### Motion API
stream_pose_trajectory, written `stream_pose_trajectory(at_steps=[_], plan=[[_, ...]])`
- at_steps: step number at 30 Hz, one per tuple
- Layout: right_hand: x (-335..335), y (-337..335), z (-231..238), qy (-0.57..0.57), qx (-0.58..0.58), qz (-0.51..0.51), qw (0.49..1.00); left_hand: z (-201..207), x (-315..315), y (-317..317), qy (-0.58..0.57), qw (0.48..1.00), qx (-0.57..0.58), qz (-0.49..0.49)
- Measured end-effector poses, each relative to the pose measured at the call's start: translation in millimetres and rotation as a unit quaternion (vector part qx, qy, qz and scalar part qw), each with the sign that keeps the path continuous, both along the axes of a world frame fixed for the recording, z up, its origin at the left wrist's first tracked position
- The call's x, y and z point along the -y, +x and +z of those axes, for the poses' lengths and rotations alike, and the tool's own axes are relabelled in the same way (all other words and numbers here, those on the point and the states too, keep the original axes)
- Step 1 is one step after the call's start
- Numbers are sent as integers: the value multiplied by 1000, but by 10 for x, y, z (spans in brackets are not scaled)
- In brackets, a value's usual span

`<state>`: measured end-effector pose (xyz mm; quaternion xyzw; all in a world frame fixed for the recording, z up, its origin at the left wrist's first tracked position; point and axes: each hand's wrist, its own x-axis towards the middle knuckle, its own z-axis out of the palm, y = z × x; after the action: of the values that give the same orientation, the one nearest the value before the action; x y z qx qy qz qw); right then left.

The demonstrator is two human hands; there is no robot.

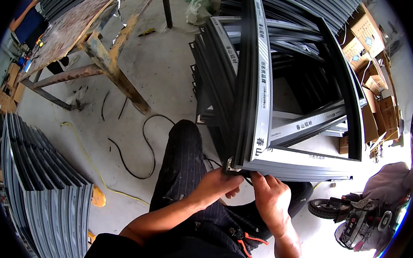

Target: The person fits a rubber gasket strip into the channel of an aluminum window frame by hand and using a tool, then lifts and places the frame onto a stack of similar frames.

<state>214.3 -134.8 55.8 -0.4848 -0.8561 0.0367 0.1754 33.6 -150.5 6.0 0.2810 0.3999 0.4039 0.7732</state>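
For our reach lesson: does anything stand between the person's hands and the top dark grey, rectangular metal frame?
Nothing visible does: the left hand and right hand are both at the near edge of the frame.

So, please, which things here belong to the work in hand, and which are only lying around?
Belonging to the work:
dark metal frame, with the left hand and right hand at its near corner
perhaps the orange-handled pliers, close to the body

Apparently just lying around:
yellow cable on the floor
cardboard boxes
clear plastic bag
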Motion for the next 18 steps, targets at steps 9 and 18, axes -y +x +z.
stream_pose_trajectory(at_steps=[9, 18], plan=[[35, -73, 74, -20, 3, -17, 1000, -174, 6, -34, 32, 997, 67, 9], [92, 286, 18, -127, -162, 16, 978, -102, -20, 171, 41, 991, 42, 121]])
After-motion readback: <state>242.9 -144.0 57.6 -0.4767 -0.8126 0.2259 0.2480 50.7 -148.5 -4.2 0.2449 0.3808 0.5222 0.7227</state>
